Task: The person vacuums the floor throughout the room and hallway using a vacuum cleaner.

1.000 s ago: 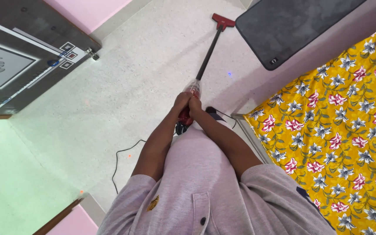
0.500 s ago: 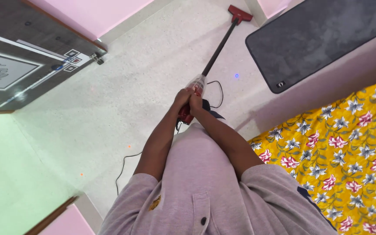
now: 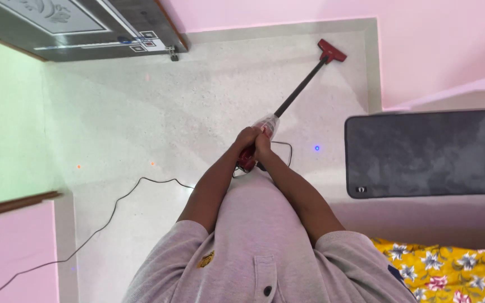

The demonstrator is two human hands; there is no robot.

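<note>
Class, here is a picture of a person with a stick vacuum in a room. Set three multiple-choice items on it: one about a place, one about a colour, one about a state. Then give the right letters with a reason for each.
1. Where is the floor head of the stick vacuum?
A. on the grey mat
B. on the speckled floor near the corner of the pink walls
C. against the door

2. What colour is the floor head?
A. red
B. blue
C. yellow

3. How is the vacuum's handle held?
A. by the left hand alone
B. by nobody
C. by both hands together

Answers: 1 B, the head sits on the speckled floor, clear of the grey mat. 2 A, it shows red. 3 C, the left hand and right hand close on the handle together.
</note>
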